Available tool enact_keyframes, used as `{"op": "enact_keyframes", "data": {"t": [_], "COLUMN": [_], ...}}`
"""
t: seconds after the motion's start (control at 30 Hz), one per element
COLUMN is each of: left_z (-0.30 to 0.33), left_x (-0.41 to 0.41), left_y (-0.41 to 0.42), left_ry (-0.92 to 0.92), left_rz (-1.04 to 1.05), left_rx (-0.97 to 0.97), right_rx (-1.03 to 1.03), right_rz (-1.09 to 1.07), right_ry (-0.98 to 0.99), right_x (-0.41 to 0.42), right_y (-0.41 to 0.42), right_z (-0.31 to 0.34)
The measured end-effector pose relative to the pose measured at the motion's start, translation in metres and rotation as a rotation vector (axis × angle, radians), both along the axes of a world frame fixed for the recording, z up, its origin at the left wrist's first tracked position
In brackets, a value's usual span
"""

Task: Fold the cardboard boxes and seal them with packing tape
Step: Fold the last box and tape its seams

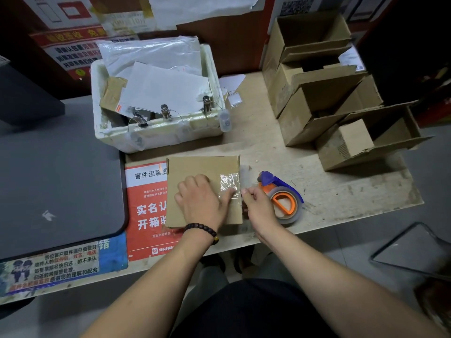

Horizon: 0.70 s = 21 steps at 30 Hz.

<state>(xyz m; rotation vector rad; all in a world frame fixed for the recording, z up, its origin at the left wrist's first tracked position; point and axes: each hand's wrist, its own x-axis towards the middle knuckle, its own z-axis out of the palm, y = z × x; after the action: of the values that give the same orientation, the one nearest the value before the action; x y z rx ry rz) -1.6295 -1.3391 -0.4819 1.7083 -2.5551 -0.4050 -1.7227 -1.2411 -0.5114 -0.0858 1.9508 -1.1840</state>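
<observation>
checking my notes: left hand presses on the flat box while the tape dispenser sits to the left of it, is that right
Not quite. The tape dispenser sits to the right of the box, behind the right hand, not to its left. The head view shows this. The left hand does press on the flat box.

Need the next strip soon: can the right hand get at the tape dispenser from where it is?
Probably yes. The tape dispenser lies on the table right beside the right hand, with nothing between them, though that hand is pinching the tape now.
</observation>
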Motion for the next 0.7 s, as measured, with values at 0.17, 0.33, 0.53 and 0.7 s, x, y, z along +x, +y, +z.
{"op": "enact_keyframes", "data": {"t": [0.17,0.33,0.53,0.7], "left_z": [-0.009,-0.018,-0.012,-0.008], "left_x": [-0.006,0.014,0.023,0.043], "left_y": [0.009,-0.002,0.009,-0.004], "left_ry": [-0.014,0.049,0.032,-0.020], "left_rz": [-0.060,-0.137,-0.203,-0.090], "left_rx": [-0.075,-0.111,-0.093,-0.081], "right_rx": [-0.015,-0.004,-0.054,-0.080], "right_rz": [-0.019,-0.007,-0.057,-0.097], "right_ry": [-0.085,-0.035,-0.135,-0.205], "right_x": [0.004,0.005,0.004,0.008], "right_y": [-0.001,-0.008,-0.005,-0.006], "right_z": [0.001,0.001,-0.005,-0.006]}}
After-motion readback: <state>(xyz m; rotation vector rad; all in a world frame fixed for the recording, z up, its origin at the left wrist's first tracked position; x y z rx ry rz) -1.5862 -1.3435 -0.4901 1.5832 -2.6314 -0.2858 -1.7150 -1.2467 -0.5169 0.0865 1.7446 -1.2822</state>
